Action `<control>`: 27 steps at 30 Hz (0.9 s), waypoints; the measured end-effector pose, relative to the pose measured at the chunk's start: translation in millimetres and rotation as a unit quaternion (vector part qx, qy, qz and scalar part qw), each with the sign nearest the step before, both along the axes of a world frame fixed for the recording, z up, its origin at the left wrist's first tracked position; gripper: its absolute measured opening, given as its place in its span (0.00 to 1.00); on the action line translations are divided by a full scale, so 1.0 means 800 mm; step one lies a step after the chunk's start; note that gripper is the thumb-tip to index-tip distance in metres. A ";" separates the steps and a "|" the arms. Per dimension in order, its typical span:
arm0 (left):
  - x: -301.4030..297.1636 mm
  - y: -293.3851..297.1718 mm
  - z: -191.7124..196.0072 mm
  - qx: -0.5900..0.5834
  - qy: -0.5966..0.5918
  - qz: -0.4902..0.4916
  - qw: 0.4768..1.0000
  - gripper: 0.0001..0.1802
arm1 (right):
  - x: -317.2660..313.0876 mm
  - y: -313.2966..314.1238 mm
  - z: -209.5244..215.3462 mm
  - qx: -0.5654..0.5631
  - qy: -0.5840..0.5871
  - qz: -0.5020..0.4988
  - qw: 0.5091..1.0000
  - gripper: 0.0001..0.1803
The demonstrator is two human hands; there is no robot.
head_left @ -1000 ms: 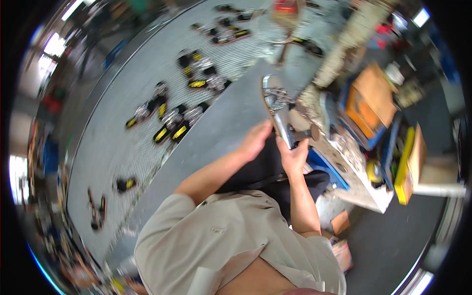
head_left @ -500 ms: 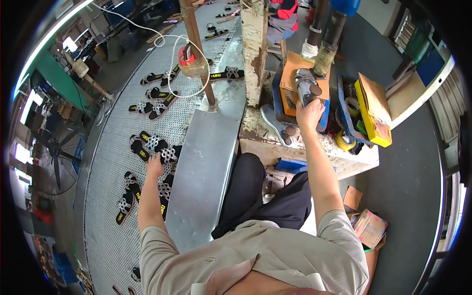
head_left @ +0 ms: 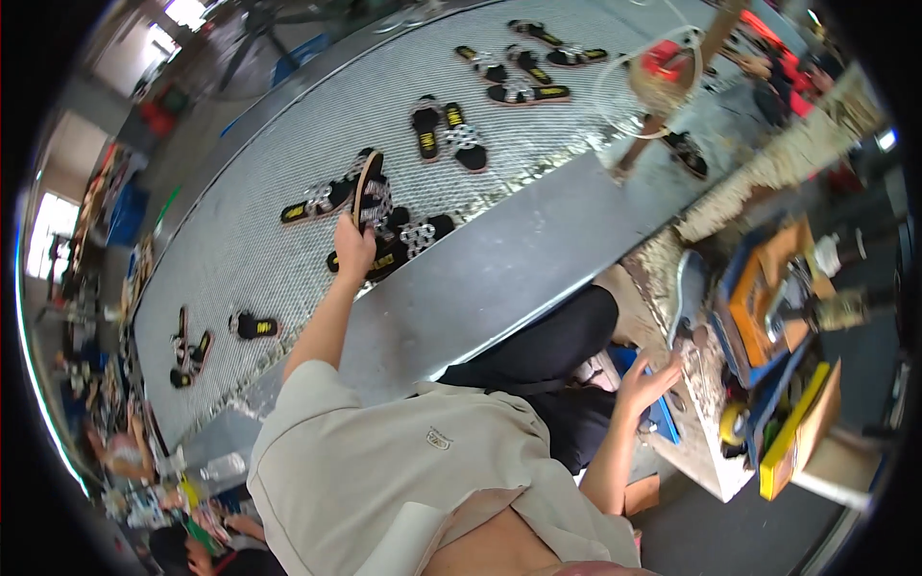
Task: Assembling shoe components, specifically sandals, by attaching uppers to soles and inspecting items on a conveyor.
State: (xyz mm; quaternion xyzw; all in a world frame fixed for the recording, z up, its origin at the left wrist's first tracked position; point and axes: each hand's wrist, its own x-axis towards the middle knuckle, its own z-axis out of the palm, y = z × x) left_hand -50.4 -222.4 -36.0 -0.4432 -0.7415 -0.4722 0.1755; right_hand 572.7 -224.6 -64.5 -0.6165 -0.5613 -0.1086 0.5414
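My left hand (head_left: 352,248) reaches out over the metal mesh belt (head_left: 288,144) and grips a black sandal (head_left: 371,197) with a patterned strap, lifted on its edge. Two more sandals of the same kind (head_left: 408,240) lie right beside it on the belt. My right hand (head_left: 645,379) hangs empty with fingers spread, just off the edge of the cluttered workbench (head_left: 696,422) at my right. My legs in black trousers (head_left: 547,350) sit between the belt's steel side and the bench.
Several sandal pairs (head_left: 447,130) are scattered along the belt, others at the far end (head_left: 523,67) and near left (head_left: 192,341). An orange box (head_left: 759,288), a yellow box (head_left: 797,427) and tools crowd the bench. Another person (head_left: 125,451) sits at lower left.
My view has swung left toward the belt. My right hand has come off the tool on the bench and dropped back empty. My left hand has closed on a sandal and raised it.
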 end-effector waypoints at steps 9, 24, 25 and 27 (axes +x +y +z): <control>-0.003 0.010 -0.047 -0.151 0.009 0.001 0.988 0.66 | -0.120 -0.037 -0.051 -0.105 0.103 0.166 0.975 0.26; 0.189 0.400 0.107 0.030 -0.140 -0.099 0.985 0.16 | -0.053 -0.002 0.014 -0.063 0.100 0.049 0.992 0.27; 0.195 0.389 0.116 0.154 -0.090 -0.195 0.964 0.20 | -0.033 0.013 0.032 -0.022 0.085 0.015 0.996 0.27; 0.198 0.382 0.114 0.243 0.007 -0.253 0.936 0.21 | 0.000 0.041 0.073 0.045 0.047 -0.029 0.997 0.27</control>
